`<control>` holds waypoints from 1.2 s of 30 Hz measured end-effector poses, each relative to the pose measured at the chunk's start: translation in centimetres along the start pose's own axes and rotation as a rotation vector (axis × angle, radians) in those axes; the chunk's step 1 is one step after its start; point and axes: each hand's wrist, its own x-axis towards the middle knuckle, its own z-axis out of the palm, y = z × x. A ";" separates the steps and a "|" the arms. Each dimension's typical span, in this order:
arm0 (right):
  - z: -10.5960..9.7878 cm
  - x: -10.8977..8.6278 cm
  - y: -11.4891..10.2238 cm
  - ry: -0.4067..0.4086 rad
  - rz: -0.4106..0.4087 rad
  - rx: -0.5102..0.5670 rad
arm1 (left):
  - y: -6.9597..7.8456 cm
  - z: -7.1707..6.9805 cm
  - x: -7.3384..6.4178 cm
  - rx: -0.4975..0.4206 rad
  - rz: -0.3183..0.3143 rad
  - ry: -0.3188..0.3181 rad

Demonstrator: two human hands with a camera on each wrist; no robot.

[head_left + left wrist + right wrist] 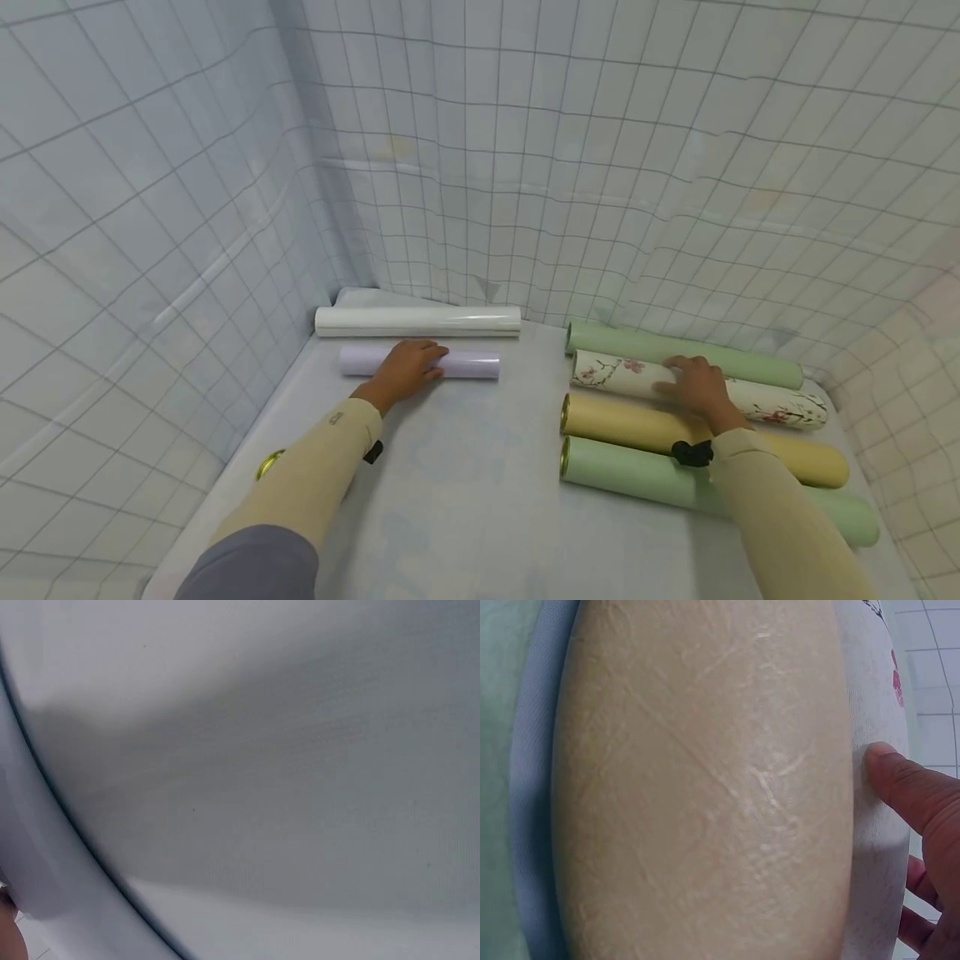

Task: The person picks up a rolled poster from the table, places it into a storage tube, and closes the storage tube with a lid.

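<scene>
My left hand [405,369] holds a lavender roll [477,365], thumb on its near side and fingers over its top. In the left wrist view the pale roll [52,832] fills the left edge, and only a bit of the hand shows. On the right, a white wallpaper-like roll with pink blossom branches [780,403] lies in my right hand's grasp. The right wrist view shows the thumb [911,784] against this roll's near side, with fingertips [919,881] round the far side. My right hand [699,387] reaches over a yellow roll [622,421].
Behind the lavender roll lies a glossy white roll [420,322]. One green roll [697,350] sits behind the blossom roll, another green roll [622,475] in front of the yellow one. Grid-patterned walls [487,167] enclose the white surface. A gold rim [268,463] shows beside the left forearm.
</scene>
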 end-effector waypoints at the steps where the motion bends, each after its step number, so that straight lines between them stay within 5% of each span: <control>1: 0.0 0.0 0.0 0.001 0.001 0.004 | 0.0 -0.2 0.0 -0.004 0.000 -0.005; 8: -0.1 -0.1 0.0 0.007 0.006 0.033 | 0.3 -0.9 -0.3 -0.051 -0.005 -0.035; 16: -0.2 0.1 0.0 -0.019 0.012 0.062 | 0.8 -1.1 -0.4 -0.086 0.175 0.075; 21: -0.3 0.1 0.1 -0.024 0.005 0.059 | 1.7 -1.4 -0.6 -0.078 0.241 0.073; 30: -0.2 0.3 0.5 -0.020 -0.008 0.053 | 2.2 -1.0 -1.4 -0.101 0.131 -0.074; 36: -0.5 0.3 0.1 -0.020 -0.014 0.048 | 2.0 -0.5 -1.7 -0.120 0.058 -0.098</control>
